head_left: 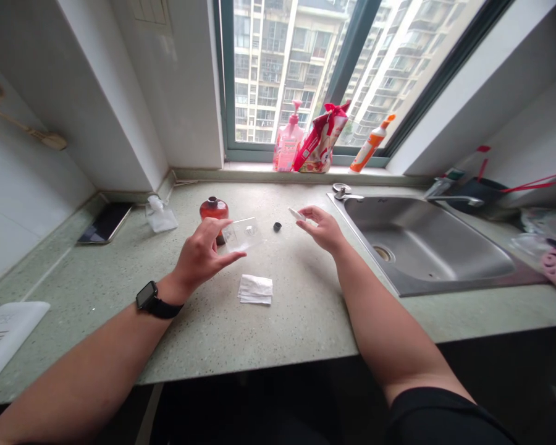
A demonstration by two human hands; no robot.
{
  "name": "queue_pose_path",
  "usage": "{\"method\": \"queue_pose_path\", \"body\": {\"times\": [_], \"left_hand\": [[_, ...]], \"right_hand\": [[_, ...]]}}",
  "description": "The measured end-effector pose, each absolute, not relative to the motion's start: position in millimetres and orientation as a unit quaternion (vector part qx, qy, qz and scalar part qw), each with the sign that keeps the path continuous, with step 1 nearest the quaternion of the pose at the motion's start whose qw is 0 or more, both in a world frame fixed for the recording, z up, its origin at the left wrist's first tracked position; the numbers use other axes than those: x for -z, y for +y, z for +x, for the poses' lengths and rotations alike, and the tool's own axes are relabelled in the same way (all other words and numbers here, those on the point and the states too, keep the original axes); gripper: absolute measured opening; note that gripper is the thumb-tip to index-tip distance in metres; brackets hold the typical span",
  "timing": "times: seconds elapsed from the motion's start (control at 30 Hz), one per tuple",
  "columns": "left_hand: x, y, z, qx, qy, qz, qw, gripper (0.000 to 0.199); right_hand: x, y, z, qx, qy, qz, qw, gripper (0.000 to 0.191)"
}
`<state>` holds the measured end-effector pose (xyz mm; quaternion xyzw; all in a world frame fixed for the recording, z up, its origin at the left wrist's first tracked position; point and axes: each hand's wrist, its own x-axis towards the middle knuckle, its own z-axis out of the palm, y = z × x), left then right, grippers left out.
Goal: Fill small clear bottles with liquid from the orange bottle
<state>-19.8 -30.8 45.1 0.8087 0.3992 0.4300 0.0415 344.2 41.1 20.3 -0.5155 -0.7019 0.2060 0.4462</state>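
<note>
My left hand (pixel 204 254), with a black watch (pixel 148 298) on its wrist, grips a clear plastic plate (pixel 248 235) by its edges, tilted above the counter. Behind it stands an amber bottle (pixel 214 209) with its mouth uncovered, partly hidden by the hand and plate. Between thumb and fingers of my right hand (pixel 322 230) is a small white pad (pixel 296 214), perhaps folded tissue. A small black cap (pixel 277 227) lies on the counter between the two hands. Closer to me rests a folded white tissue (pixel 256 289).
At right is a steel sink (pixel 445 241) with a faucet (pixel 454 200). A phone (pixel 105 223) and a crumpled clear plastic bag (pixel 161 215) lie left. A pink pump bottle (pixel 286 145), red bag (pixel 322 141) and orange-white bottle (pixel 370 145) stand on the windowsill.
</note>
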Motion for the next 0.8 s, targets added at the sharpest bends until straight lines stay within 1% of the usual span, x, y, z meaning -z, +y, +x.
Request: {"method": "queue_pose_path", "body": {"times": [0.03,0.1,0.23,0.37,0.57,0.67,0.73,0.8], "left_hand": [[-45.7,-31.2,-19.8,-0.427,0.403,0.809,0.039,0.066],[-46.9,-31.9,-19.7,-0.418,0.412,0.809,0.036,0.067],[-48.5,-32.8,-19.5,-0.402,0.43,0.808,0.021,0.069],[-49.2,-33.9,-19.6,-0.395,0.433,0.811,0.009,0.068],[-46.4,-33.9,-19.6,-0.37,0.429,0.823,-0.031,0.073],[-43.5,-34.3,-18.4,-0.356,0.429,0.829,-0.041,0.074],[-42.6,-35.7,-16.4,-0.35,0.429,0.832,-0.034,0.074],[-42.7,-38.0,-13.3,-0.348,0.429,0.834,-0.015,0.074]], "right_hand": [[-25.1,36.4,337.1,-0.254,-0.693,-0.488,0.466,0.044],[-34.5,26.2,323.3,-0.324,-0.685,-0.447,0.476,0.048],[-50.1,8.7,305.4,-0.377,-0.695,-0.4,0.463,0.044],[-56.9,1.5,300.8,-0.358,-0.72,-0.39,0.449,0.04],[-59.2,-1.8,297.9,-0.278,-0.764,-0.379,0.442,0.029],[-58.2,-4.5,291.8,-0.265,-0.76,-0.37,0.464,0.036],[-55.8,-6.8,285.3,-0.283,-0.741,-0.37,0.485,0.042],[-52.4,-9.3,277.2,-0.32,-0.718,-0.365,0.499,0.041]]}}
